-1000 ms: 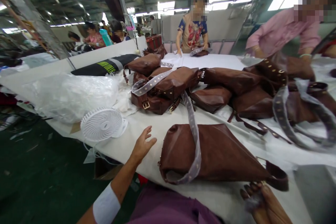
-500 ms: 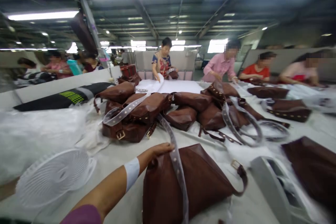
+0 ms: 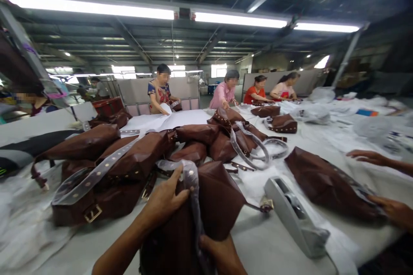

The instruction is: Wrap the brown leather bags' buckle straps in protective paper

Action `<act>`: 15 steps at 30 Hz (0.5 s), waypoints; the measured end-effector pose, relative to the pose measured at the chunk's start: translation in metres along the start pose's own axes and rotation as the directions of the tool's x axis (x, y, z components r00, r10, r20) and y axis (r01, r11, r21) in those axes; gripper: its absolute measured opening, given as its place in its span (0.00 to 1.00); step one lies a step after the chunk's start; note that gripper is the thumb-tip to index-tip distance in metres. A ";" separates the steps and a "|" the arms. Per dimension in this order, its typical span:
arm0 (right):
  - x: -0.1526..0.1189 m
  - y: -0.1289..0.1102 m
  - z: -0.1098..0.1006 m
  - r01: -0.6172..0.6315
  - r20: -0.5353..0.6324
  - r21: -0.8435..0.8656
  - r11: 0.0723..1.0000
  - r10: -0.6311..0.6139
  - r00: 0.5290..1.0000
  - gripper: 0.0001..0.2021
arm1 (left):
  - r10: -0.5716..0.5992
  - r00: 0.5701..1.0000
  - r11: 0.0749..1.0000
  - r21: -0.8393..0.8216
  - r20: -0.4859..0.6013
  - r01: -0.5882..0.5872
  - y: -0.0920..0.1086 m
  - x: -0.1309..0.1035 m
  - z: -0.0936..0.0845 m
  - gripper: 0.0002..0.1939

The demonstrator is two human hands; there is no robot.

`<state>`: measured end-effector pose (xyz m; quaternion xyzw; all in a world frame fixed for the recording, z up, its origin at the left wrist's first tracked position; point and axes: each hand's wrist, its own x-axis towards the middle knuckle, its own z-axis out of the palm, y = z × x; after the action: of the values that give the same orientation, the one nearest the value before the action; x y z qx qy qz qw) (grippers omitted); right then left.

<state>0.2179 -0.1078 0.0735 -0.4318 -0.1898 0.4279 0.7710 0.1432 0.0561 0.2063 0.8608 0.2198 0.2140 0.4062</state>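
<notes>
A dark brown leather handbag point(image 3: 222, 200) stands in front of me with its top tipped away. A studded strap in clear plastic point(image 3: 192, 180) runs down over it. My left hand point(image 3: 166, 195) grips the bag's upper left edge, with thumb and fingers beside the strap. Lower down, my right hand point(image 3: 221, 251) holds the bag, its thumb against the strap's lower part; its other fingers are hidden. A buckled side tab point(image 3: 266, 205) sticks out from the bag's right side.
Brown bags point(image 3: 129, 167) are piled behind. To the right stands a grey tape dispenser point(image 3: 295, 217). Another person's hands point(image 3: 392, 210) are at a brown bag point(image 3: 329, 184) farther right. Crumpled plastic point(image 3: 22, 215) lies at left. Several people work across the table.
My view has turned right. My right hand has come into view on the bag, which now stands more upright. My left hand still grips its upper edge.
</notes>
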 end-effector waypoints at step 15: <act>0.129 -0.198 -0.094 0.142 -0.265 0.225 0.964 -0.080 0.961 0.08 | -0.228 0.970 0.826 -0.544 -0.080 0.149 -0.077 0.031 0.056 0.22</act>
<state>0.4509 -0.1002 0.1754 -0.3745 -0.0602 0.3449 0.8586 0.1832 0.0832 0.1188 0.6704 0.2641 0.2859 0.6318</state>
